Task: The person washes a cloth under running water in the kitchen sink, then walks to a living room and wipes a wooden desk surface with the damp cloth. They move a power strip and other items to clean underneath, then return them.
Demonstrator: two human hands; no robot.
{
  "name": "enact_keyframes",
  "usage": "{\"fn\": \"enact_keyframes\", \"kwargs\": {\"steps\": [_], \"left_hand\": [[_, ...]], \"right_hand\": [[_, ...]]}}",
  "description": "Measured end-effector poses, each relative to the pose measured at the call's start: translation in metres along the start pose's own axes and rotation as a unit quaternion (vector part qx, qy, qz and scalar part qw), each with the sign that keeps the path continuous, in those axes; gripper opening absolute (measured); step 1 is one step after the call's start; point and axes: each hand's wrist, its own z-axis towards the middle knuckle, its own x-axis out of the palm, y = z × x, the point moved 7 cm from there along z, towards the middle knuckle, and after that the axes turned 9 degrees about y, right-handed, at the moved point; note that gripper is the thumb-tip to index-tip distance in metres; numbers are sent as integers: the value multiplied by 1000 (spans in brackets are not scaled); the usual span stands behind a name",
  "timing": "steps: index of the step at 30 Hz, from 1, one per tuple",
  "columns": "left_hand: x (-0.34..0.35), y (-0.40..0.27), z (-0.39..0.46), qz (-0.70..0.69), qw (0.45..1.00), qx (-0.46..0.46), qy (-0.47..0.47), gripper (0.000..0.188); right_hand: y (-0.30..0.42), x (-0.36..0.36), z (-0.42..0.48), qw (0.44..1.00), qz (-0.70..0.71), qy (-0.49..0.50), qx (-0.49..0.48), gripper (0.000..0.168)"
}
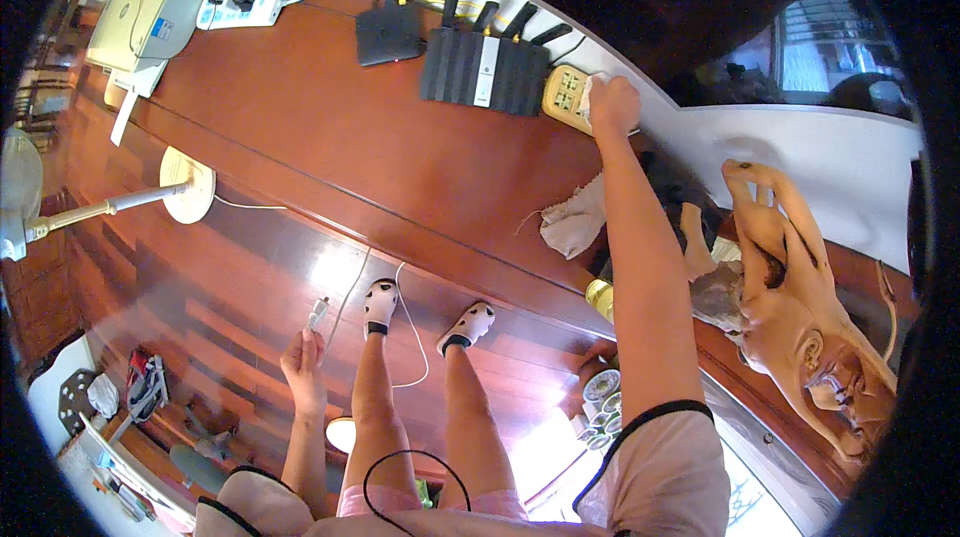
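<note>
My left hand [304, 360] is held over the floor, its fingers closed on a white cable plug [318, 313] with a light metal-looking tip. A white cable [409, 327] hangs near it. My right hand [613, 105] reaches to the cabinet's back edge and grips a crumpled pale cloth [592, 94] against a yellow power strip [564, 94] with several sockets. A beige cloth [574, 225] lies on the cabinet top beside my right forearm. The far end of the strip is partly hidden by my hand.
On the reddish cabinet top [322, 101] stand a black ribbed router [486, 75] with upright antennas, a small black box [388, 32], a white power strip [244, 5] and a printer [150, 8]. A carved wooden sculpture [795, 282] is at right. A pedestal fan [187, 184] stands on the floor.
</note>
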Motion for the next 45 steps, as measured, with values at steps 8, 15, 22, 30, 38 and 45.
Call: {"fn": "enact_keyframes", "kwargs": {"steps": [8,15,22,30,38,45], "left_hand": [[-8,-3,-2,-31,999,-12,-14,37],[-11,-14,-8,-34,999,-6,-4,37],[-37,11,-26,-62,997,-28,-33,35],[-97,12,-33,-62,992,-6,-109,36],[-198,23,-17,-112,985,-5,-128,36],[-270,36,-1,-125,982,-46,-138,35]], "right_hand": [[-13,6,-137,981,73,-110,-141,39],[-86,98,-183,999,-12,-29,-28,61],[96,122,-274,951,82,189,-229,48],[97,153,-296,911,41,201,-358,48],[-75,131,-264,965,-237,-110,25,48],[326,166,-303,973,-6,-39,-228,52]]}}
